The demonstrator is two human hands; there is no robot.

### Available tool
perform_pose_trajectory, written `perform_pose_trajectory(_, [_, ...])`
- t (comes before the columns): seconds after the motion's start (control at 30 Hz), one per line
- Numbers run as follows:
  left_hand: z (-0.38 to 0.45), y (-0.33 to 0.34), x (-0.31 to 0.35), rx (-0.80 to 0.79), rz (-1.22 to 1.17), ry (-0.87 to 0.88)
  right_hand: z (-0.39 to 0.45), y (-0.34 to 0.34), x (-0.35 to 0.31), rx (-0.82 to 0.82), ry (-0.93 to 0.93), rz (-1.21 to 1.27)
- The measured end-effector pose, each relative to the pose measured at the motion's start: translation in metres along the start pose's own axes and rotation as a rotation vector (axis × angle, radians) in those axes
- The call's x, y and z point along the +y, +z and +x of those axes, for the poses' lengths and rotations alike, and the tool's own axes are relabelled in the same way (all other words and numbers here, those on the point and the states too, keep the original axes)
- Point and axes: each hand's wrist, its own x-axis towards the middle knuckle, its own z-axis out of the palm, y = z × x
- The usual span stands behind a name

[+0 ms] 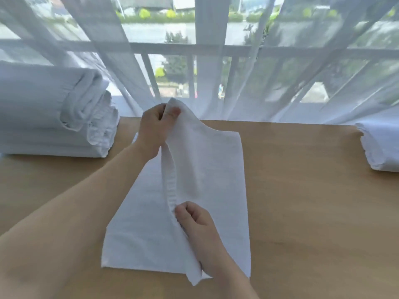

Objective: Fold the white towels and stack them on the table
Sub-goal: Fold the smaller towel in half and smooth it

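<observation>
Both forearms reach in from the near edge toward the towel [216, 169], which lies w/ its long side running away from the camera, mid-counter [302, 212]. Right hand [194, 221] pinches the towel's near end of the lifted edge, fingers curled round the hem. Left hand [154, 128] grips the far corner of that same edge, raised just off the cloth. Edge is mid-swing across the towel, so this fold looks abt half done; at least one more fold likely left, then stacking. Left of the towel, well apart: a tall stack of folded towels [49, 117], so much of the job seems finished. Right of the towel, at frame edge: another white pile [380, 145], can't tell if folded or waiting.
</observation>
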Motion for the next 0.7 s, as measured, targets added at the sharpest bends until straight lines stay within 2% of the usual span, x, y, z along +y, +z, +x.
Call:
perform_pose_trajectory(0.13, [0.029,-0.063,-0.017,0.009,0.014,0.06,0.032,0.067,-0.008,0.018,-0.009,-0.026])
perform_pose_trajectory(0.27, [0.057,-0.098,-0.056,0.004,0.231,0.066,0.073,0.121,0.005,0.128,-0.021,-0.269])
perform_pose_trajectory(0.37, [0.065,-0.105,-0.096,-0.064,0.381,-0.015,0.096,0.147,0.028,0.207,-0.024,-0.514])
perform_pose_trajectory(0.47, [0.065,-0.103,-0.125,-0.072,0.317,-0.112,0.109,0.163,0.051,0.24,0.015,-0.631])
perform_pose_trajectory(0.57, [0.062,-0.106,-0.142,-0.088,0.337,-0.225,0.115,0.174,0.064,0.173,0.03,-0.668])
perform_pose_trajectory(0.7, [0.033,-0.124,-0.151,-0.05,0.296,-0.214,0.106,0.174,0.068,-0.033,0.057,-0.628])
